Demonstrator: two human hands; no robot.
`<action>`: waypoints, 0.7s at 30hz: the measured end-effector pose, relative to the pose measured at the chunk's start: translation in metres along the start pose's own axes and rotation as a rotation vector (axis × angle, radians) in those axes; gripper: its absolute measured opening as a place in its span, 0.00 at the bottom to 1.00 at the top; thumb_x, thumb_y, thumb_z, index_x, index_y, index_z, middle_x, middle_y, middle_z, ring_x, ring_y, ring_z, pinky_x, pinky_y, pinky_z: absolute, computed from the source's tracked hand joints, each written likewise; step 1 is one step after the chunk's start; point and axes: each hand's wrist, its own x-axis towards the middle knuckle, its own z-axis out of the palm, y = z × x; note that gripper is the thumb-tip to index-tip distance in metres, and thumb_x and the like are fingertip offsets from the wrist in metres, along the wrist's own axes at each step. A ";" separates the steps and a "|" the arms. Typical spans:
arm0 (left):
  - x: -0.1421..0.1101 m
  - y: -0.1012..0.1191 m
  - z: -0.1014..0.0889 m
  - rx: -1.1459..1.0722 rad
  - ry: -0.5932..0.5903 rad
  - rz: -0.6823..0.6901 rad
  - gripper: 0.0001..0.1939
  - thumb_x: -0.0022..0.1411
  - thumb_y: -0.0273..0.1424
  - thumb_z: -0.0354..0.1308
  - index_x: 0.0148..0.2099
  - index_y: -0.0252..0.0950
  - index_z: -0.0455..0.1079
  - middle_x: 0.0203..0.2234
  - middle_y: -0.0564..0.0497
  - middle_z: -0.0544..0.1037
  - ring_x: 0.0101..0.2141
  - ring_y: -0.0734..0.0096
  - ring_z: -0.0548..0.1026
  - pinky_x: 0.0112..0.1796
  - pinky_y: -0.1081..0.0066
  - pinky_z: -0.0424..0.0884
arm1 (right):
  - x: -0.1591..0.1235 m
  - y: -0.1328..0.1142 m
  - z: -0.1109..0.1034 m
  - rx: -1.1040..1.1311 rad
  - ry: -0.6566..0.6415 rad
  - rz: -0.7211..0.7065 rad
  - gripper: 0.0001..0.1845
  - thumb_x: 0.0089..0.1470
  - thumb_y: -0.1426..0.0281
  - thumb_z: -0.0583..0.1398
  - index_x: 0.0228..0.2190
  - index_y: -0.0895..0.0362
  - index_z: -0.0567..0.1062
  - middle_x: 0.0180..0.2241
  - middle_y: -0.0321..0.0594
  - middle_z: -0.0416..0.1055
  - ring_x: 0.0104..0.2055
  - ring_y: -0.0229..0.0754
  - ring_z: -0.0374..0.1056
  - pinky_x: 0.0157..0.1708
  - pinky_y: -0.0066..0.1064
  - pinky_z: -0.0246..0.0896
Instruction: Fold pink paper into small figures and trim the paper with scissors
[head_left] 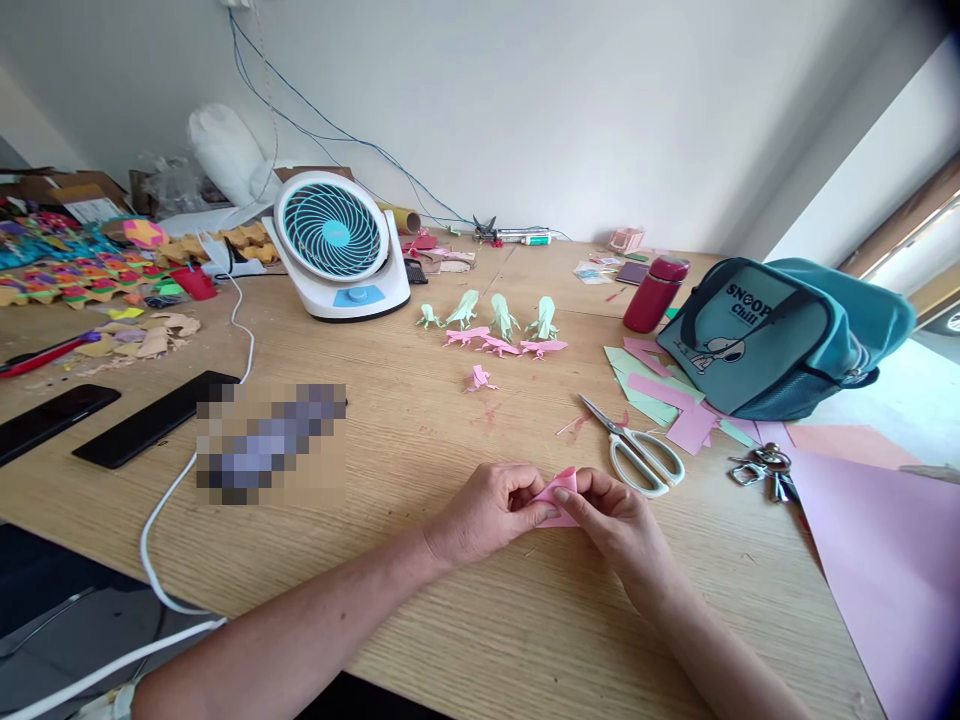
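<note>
A small folded piece of pink paper (559, 492) rests on the wooden table (420, 430) near its front edge. My left hand (487, 515) pinches its left side with fingers closed. My right hand (619, 520) grips its right side, fingers curled over the fold. Beyond my hands stand several folded paper figures: green ones (499, 315), pink ones (499, 343) in front of them, and one lone pink figure (480, 379) nearer to me.
White-handled scissors (637, 450) lie just right of my hands, keys (761, 470) further right. A teal bag (780, 335), red bottle (654, 293), pink and green paper sheets (885, 560), a desk fan (337, 245), two phones (150, 418) and a white cable (161, 520) surround them.
</note>
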 end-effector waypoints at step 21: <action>-0.001 0.001 0.000 0.073 -0.050 0.044 0.15 0.59 0.26 0.58 0.24 0.34 0.57 0.20 0.59 0.62 0.23 0.81 0.59 0.26 0.77 0.56 | 0.000 0.000 0.000 0.123 0.032 0.047 0.20 0.39 0.55 0.73 0.24 0.56 0.76 0.24 0.35 0.72 0.26 0.36 0.63 0.28 0.28 0.59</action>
